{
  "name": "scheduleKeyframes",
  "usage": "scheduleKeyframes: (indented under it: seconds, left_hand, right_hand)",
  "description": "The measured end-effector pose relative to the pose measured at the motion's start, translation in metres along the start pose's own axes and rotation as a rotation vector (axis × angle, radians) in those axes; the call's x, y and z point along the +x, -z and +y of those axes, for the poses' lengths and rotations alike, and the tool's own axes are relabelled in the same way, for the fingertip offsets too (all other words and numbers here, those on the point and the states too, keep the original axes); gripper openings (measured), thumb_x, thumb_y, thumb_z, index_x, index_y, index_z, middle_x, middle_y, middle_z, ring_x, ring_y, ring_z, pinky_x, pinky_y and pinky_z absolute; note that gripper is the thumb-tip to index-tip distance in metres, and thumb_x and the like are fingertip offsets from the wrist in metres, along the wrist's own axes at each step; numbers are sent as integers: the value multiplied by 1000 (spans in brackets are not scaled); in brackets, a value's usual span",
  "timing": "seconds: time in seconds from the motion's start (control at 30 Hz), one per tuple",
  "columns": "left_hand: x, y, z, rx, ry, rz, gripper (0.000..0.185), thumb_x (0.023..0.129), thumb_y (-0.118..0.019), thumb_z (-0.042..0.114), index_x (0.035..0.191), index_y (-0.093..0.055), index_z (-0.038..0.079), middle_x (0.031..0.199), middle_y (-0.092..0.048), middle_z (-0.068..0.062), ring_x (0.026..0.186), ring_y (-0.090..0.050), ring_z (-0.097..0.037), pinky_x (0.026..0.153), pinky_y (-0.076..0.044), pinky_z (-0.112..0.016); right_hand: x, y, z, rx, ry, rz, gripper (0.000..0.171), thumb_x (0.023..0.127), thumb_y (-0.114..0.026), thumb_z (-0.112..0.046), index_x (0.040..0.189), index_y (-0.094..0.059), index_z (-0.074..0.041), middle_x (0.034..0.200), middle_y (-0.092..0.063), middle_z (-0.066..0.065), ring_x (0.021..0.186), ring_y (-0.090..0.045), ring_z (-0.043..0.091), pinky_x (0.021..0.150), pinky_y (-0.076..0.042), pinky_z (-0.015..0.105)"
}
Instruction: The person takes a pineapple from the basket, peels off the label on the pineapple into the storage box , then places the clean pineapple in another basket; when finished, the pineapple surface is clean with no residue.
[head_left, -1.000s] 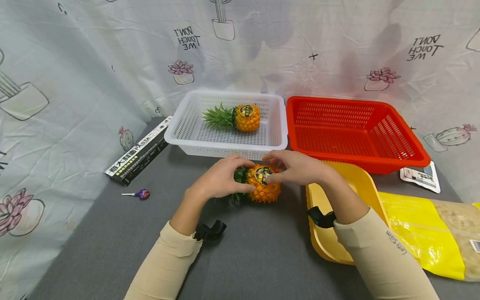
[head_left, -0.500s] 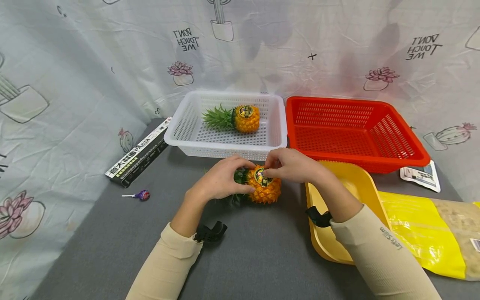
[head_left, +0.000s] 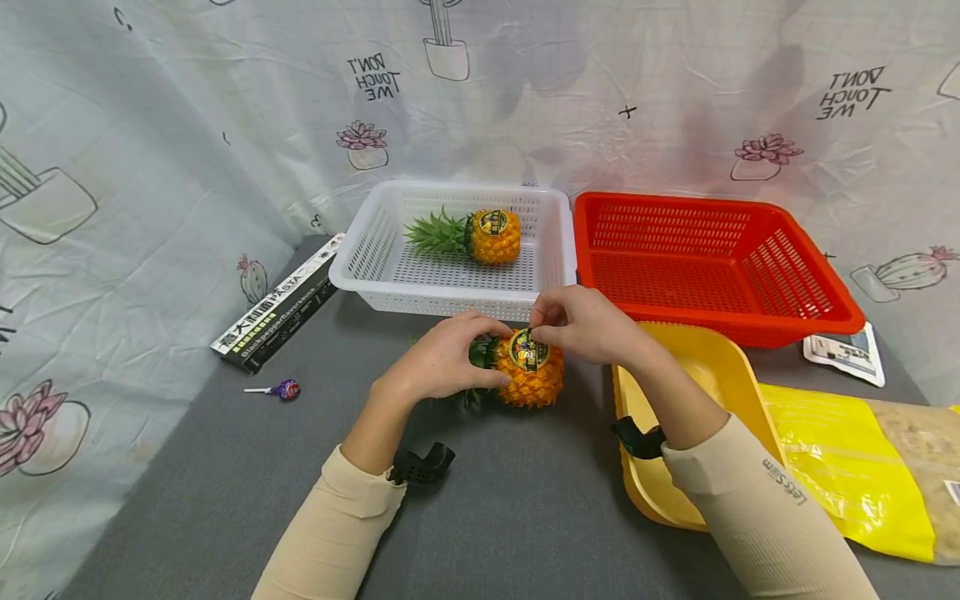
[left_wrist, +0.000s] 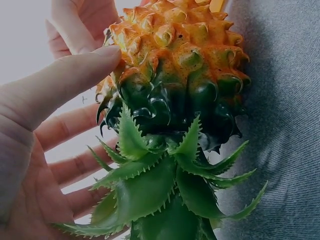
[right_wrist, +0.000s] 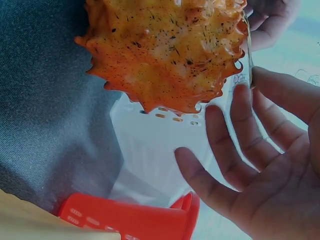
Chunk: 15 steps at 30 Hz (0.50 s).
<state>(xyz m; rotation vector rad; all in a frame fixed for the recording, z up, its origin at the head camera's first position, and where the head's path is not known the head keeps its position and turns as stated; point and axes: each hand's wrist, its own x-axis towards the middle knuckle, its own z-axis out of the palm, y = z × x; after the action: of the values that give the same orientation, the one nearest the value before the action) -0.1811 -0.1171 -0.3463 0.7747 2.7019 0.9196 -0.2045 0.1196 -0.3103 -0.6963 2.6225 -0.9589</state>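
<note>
A small orange pineapple [head_left: 529, 389] with green leaves lies on its side on the grey table, in front of the white basket. My left hand [head_left: 442, 357] grips it where the body meets the crown; in the left wrist view the thumb [left_wrist: 70, 80] presses the near side and the other fingers pass behind. A round black and yellow label [head_left: 531, 352] faces up on the fruit. My right hand [head_left: 588, 323] pinches the label's edge between thumb and forefinger. The other right fingers spread beside the orange flesh [right_wrist: 165, 55] in the right wrist view.
A second pineapple [head_left: 493, 242] lies in the white basket [head_left: 450, 298]. To its right stand a red basket [head_left: 697, 321] and a yellow tray [head_left: 652, 492]. A yellow bag [head_left: 847, 475] and white pouch [head_left: 855, 354] lie right; a pasta box [head_left: 277, 304] and lollipop [head_left: 287, 389] lie left.
My right hand has drawn back slightly up and away across the label, its fingertips now at the label's far edge. The left hand keeps its grip and the pineapple stays in place.
</note>
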Motion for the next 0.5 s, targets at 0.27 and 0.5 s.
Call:
scheduleKeyframes:
  seconds: [0.27,0.5]
  left_hand:
    - [0,0,0,3,-8,1,59,84,-85,36,136,-66,16,133,-64,-2,125,-60,-21,109,-48,-44]
    - [0,0,0,-2,-4,1,59,84,-85,37,137,-66,16,133,-64,-2,125,-60,-21,110,-48,-44]
  right_hand:
    - [-5,10,3,140,-15,2,6,96,-72,-13,99,-70,-9,88,-69,8,75,-61,24,66,-53,34]
    - [-12,20,9,279,-47,-37,11,97,-71,-16,103,-69,-7,90,-67,14,75,-66,32,68,-60,37]
